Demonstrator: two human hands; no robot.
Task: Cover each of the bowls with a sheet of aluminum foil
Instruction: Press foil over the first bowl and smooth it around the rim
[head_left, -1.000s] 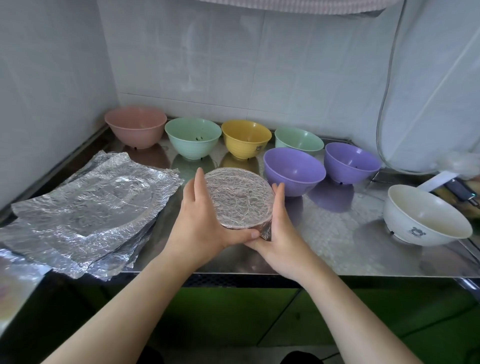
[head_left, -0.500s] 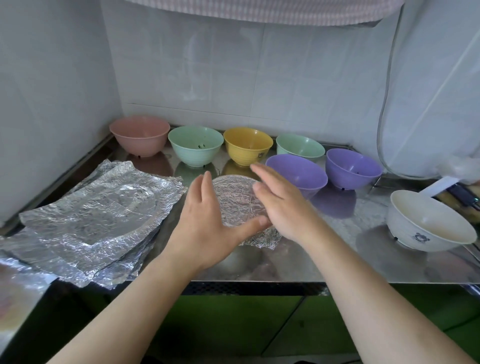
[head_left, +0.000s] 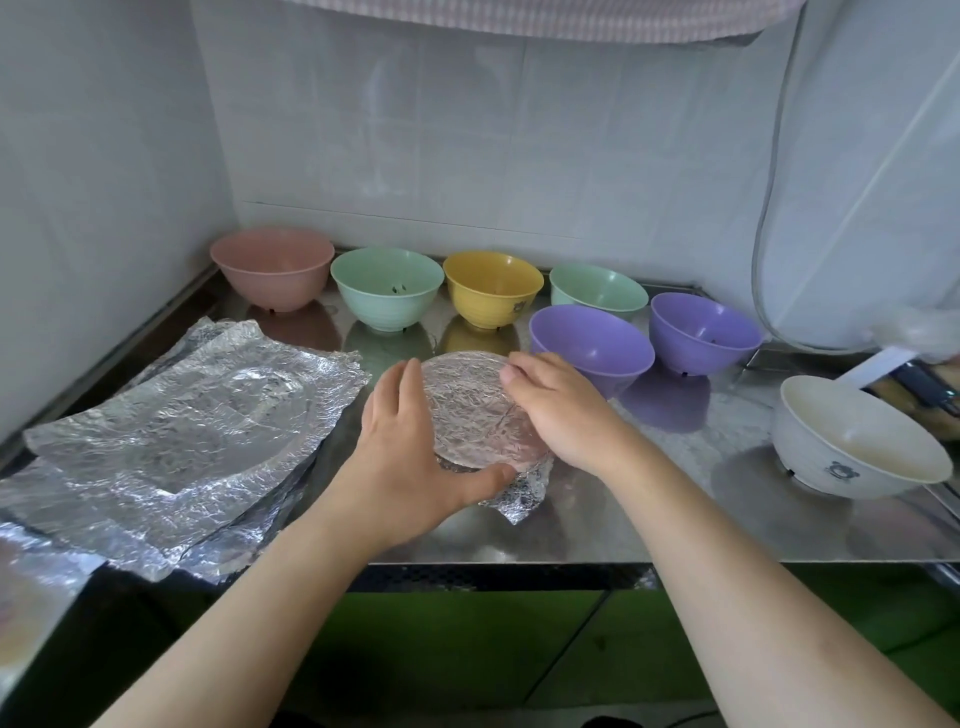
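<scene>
The crinkled silver foil sheet (head_left: 470, 410) is being moulded over the bowl mid-counter, cupped by the left hand (head_left: 410, 457) at 9 o'clock and pressed flat-fingered by the right hand (head_left: 558, 410), so that loose flap at 5 o'clock is probably needing tucking next.

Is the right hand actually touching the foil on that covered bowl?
Touching. In the head view, the right hand lies on the foil-covered bowl, its fingers resting on the far right rim with no gap visible.
</scene>
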